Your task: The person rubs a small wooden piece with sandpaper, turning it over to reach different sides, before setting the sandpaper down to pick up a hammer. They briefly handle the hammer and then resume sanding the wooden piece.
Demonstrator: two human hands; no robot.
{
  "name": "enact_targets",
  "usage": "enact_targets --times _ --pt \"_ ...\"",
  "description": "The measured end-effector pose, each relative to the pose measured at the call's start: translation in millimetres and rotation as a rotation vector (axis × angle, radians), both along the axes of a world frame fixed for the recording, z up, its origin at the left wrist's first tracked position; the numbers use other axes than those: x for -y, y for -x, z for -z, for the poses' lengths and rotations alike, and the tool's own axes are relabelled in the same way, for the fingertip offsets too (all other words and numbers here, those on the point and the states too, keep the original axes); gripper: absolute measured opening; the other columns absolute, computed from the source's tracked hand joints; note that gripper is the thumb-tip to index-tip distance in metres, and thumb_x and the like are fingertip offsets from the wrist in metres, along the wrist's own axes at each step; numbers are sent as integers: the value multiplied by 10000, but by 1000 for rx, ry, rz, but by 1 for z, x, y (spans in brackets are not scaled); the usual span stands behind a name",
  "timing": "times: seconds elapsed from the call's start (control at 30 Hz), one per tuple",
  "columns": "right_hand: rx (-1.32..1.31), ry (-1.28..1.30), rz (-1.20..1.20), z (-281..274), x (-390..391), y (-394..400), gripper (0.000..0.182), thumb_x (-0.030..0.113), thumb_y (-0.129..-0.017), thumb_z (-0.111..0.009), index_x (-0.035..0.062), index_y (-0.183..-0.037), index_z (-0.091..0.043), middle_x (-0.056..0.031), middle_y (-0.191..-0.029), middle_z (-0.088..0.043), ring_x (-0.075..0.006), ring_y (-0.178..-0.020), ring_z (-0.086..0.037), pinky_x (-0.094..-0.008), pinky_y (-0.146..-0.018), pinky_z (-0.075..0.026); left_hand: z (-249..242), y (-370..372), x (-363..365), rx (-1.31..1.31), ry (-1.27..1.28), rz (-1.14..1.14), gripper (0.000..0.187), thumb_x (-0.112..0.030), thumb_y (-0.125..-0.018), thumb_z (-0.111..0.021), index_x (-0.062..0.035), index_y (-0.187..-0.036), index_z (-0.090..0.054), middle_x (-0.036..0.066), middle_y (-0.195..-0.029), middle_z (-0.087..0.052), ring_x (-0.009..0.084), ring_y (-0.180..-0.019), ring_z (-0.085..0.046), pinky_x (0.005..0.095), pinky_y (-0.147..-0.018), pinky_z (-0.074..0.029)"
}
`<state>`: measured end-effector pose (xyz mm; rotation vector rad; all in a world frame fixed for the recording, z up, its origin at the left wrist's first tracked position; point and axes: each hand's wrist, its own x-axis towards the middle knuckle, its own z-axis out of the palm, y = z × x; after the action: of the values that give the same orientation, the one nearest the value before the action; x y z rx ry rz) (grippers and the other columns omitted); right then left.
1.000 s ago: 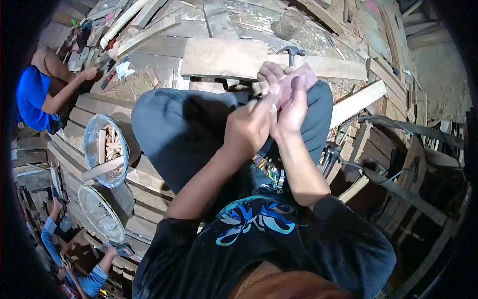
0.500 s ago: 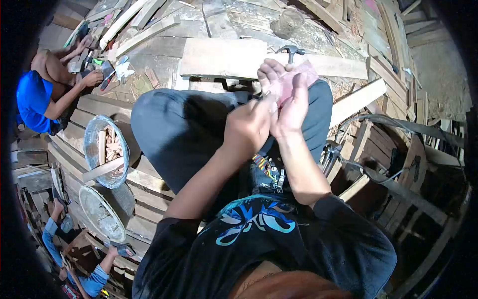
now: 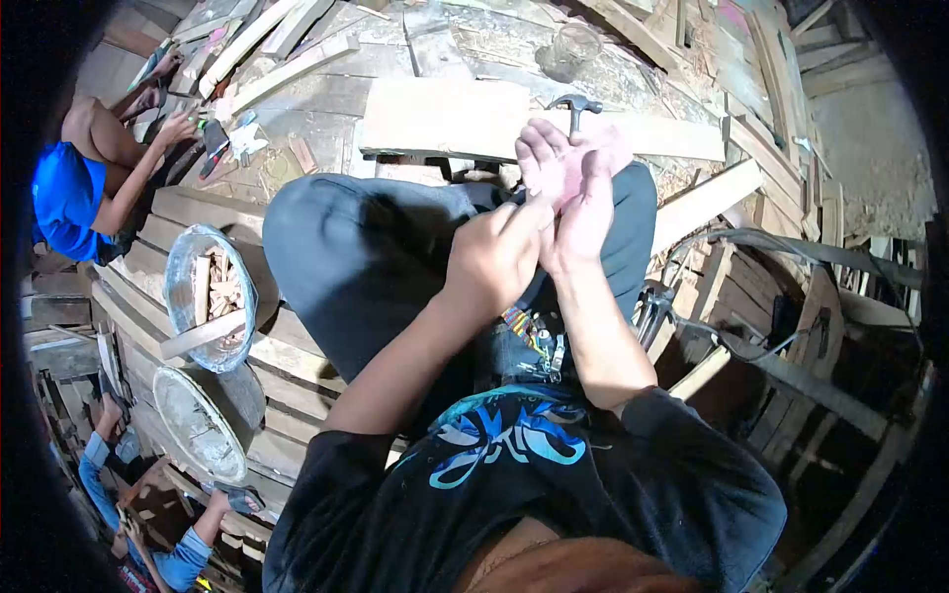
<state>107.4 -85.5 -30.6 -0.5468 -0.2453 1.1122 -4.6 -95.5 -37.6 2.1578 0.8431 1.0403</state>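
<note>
My right hand (image 3: 578,222) is turned palm up with its fingers partly curled, cradling a thin pink sheet (image 3: 611,146) that looks like plastic or paper. The sheet lies between the thumb and fingers, its far end sticking out past them. My left hand (image 3: 494,252) has its back to the camera, fingers pressed together against the right palm; what it pinches is hidden. Just beyond the hands a claw hammer (image 3: 576,107) rests over a pale wooden board (image 3: 682,135). Both hands are above my crossed legs in dark trousers (image 3: 346,247).
A wide plank (image 3: 445,112) lies ahead of my knees. To the left stand a bucket of wood pieces (image 3: 178,287) and another bucket (image 3: 237,415) on its side. A person in blue (image 3: 69,203) sits at far left; another person (image 3: 183,563) is lower left. A clear cup (image 3: 573,49) stands ahead.
The pink sheet shows less above my right hand and looks flatter. My left fingers have shifted slightly over the right palm. The person in blue has moved their hands.
</note>
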Motion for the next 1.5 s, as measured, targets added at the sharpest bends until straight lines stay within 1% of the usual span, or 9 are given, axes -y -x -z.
enact_targets --times 0.13,0.3,0.33,0.4,0.43,0.77,0.93,1.0,1.5 --pt "88 -32 -28 1 6 12 399 355 -1045 -234 21 -1184 -401 -290 -1251 -521 -378 -1146 -544 -463 -1018 -424 -2 -3 -11 -13 -16 -125 292 -1 -847 -597 -23 -1138 -593 201 -956 -655 391 -828 -649 434 -713 -532" --pt "11 -8 -74 -3 4 0 508 411 -1047 -221 -17 -1231 -423 -241 -1253 -537 -320 -1130 -554 -416 -997 -432 -2 4 3 -66 44 -10 278 19 -819 -591 -20 -1091 -628 218 -917 -647 405 -827 -643 444 -691 -531" --pt "7 -67 -39 0 7 6 490 407 -1048 -225 -10 -1212 -424 -244 -1252 -537 -325 -1122 -558 -427 -996 -432 -1 0 -6 -1 -42 -80 325 -81 -825 -589 -75 -1149 -621 166 -829 -628 366 -722 -624 450 -627 -511" --pt "156 -25 -69 -2 9 12 416 389 -1049 -242 34 -1175 -417 -259 -1246 -534 -345 -1123 -559 -451 -1000 -429 -11 -1 -8 -74 79 -119 314 6 -820 -590 -30 -1130 -623 201 -940 -651 403 -844 -640 440 -708 -529" --pt "44 -70 -19 -5 8 11 388 362 -1049 -253 29 -1169 -412 -268 -1230 -540 -357 -1125 -559 -461 -1014 -421 -11 -1 -1 -76 89 -97 308 0 -827 -579 -25 -1131 -619 199 -946 -651 401 -850 -639 440 -714 -527" --pt "44 4 37 1 7 0 343 355 -1048 -276 50 -1169 -375 -306 -1255 -507 -399 -1161 -533 -489 -1029 -415 -4 -3 8 20 -10 -16 238 -15 -845 -577 -28 -1078 -622 212 -895 -642 416 -801 -632 446 -668 -520" --pt "39 -15 24 5 9 7 327 356 -1045 -316 58 -1144 -403 -292 -1260 -512 -391 -1187 -519 -493 -1045 -400 -9 -1 1 23 134 -67 248 11 -839 -571 -15 -1082 -615 238 -929 -641 425 -826 -640 447 -689 -528" --pt "-73 -10 68 6 5 -2 346 366 -1046 -301 51 -1139 -411 -288 -1260 -512 -389 -1187 -517 -490 -1049 -396 1 -1 8 97 67 12 270 30 -834 -561 -1 -1097 -614 235 -947 -647 413 -841 -650 440 -709 -536" --pt "-5 45 11 6 -4 -1 506 406 -1043 -218 -30 -1208 -416 -260 -1233 -539 -358 -1156 -543 -451 -1054 -405 11 -3 -9 -11 13 -55 252 -9 -833 -567 6 -1079 -619 211 -920 -651 391 -809 -652 423 -688 -539"
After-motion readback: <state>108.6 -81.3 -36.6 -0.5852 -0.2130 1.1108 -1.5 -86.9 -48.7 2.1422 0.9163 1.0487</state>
